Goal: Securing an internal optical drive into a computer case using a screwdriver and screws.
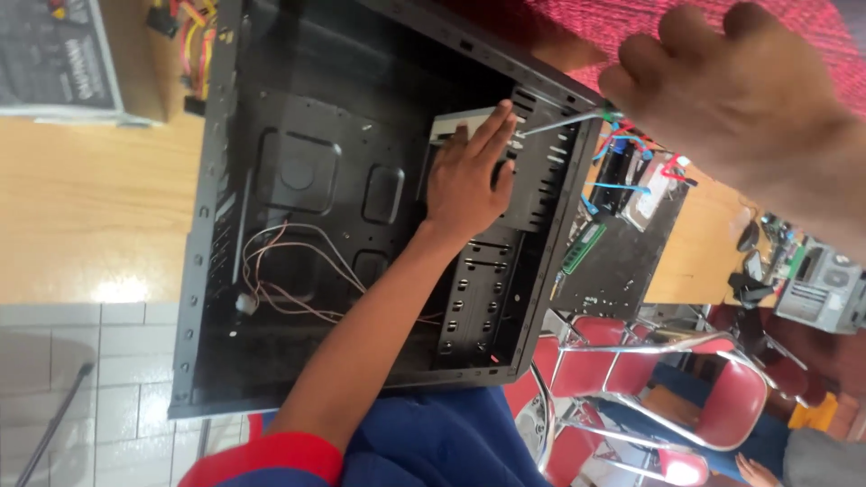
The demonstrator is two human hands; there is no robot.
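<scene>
Screwdriving in hand: right hand [740, 95] clenches slim green-handled metal screwdriver [564, 121], tip beside flat left hand [465, 176] steadying grey drive [456, 124] inside black steel computer case [271, 180].

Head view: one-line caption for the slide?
Left hand presses a grey drive into the bay of an open black computer case while the right hand works a screwdriver.
</scene>
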